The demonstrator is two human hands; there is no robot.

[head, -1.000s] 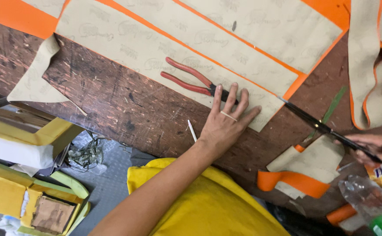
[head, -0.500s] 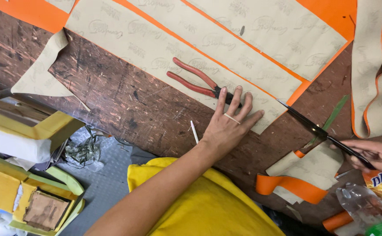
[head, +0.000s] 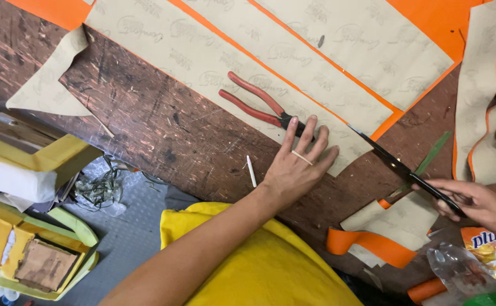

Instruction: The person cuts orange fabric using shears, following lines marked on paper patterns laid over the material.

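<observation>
Scissors [head: 398, 163] sit gripped in the right hand [head: 477, 203], blades pointing at the edge of the tan sheet [head: 214, 62] on the table [head: 157, 122]. Left hand [head: 299, 164] lies flat and spread on that sheet, grasping nothing, fingertips touching the red pliers [head: 262, 105]. A white stick [head: 251, 171] lies just beside the wrist.

right hand [head: 475, 204] cut off, pliers [head: 265, 107] jaws hidden

the person wears a bright yellow top [head: 259, 266], seen at the near edge, plain and without print. both forearms are bare, no sleeves reaching them. the left hand [head: 296, 170] carries a thin pale band on one finger. the right hand [head: 475, 204] shows no ring or glove.
</observation>
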